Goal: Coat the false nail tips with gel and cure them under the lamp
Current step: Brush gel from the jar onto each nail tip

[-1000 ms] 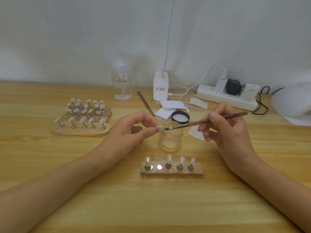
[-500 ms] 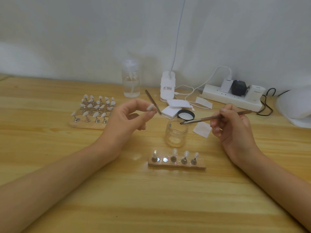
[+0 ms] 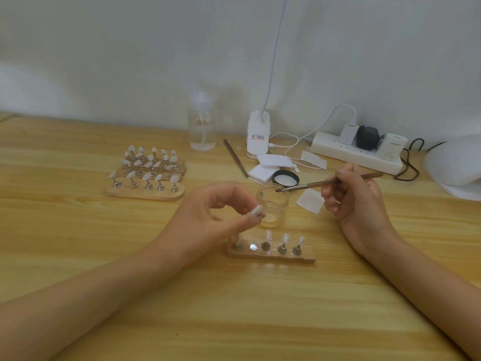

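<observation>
1 brush (image 3: 325,182), 1 jar (image 3: 273,204), 1 lid (image 3: 285,177), 1 held nail tip (image 3: 255,211), 1 bottle (image 3: 201,131).

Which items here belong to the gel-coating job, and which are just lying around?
Job: nail tip pinched in left hand; brush in right hand; glass jar; near holder strip; curing lamp.
Lying about: spray bottle; power strip; spare tool; white pads.

White dome (image 3: 454,173) right of the glass jar (image 3: 272,204) cut off by the frame edge, label (image 3: 257,137) on the white base (image 3: 258,123) behind the jar unreadable
</observation>
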A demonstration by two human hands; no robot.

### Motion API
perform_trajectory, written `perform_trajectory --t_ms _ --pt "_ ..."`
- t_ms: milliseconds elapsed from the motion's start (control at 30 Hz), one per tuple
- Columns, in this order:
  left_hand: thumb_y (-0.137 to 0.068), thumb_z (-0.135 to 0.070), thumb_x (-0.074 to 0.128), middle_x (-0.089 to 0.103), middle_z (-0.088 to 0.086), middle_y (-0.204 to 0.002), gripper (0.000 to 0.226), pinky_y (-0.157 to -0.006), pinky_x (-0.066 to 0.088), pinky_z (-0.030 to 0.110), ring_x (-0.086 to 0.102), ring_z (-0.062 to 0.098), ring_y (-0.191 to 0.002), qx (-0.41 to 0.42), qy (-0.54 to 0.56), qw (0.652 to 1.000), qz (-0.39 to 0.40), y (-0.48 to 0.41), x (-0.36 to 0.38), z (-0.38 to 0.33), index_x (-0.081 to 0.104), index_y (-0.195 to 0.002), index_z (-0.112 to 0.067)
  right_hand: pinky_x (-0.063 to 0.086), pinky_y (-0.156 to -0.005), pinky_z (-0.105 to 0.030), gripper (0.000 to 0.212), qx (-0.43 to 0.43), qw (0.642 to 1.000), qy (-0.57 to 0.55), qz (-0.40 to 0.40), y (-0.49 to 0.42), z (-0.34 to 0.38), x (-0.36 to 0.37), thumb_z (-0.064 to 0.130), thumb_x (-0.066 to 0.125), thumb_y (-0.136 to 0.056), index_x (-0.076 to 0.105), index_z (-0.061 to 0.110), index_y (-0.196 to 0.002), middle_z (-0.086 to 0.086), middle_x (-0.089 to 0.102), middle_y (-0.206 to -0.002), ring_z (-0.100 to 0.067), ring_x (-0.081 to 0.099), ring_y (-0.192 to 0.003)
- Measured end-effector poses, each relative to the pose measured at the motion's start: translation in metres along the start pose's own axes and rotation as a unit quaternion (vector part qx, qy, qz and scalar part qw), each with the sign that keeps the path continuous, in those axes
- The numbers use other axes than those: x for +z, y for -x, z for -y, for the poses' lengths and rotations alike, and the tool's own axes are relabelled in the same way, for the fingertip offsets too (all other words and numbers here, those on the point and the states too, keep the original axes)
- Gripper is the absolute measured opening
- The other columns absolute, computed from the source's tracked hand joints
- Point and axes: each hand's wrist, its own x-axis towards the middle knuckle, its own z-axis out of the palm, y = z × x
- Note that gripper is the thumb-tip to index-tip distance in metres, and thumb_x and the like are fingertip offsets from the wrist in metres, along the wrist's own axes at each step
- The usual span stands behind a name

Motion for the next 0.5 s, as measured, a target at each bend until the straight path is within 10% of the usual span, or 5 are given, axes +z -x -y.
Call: perform_trajectory --t_ms 500 --pt "-0.079 -0.011 0.079 0.066 -0.014 -0.087 0.021 -0.069 0.044 0.012 0.060 0.006 -0.082 -0.001 -0.045 0.998 0.043 0.013 0.007 0.011 0.069 -0.077 -0.029 0.039 -0.045 -0.017 0.031 0.002 1.000 -0.010 -0.001 -0.001 -0.002 0.000 0.011 0.045 -0.100 0.050 0.018 -0.070 0.001 0.058 -0.058 -0.009 0.051 -0.054"
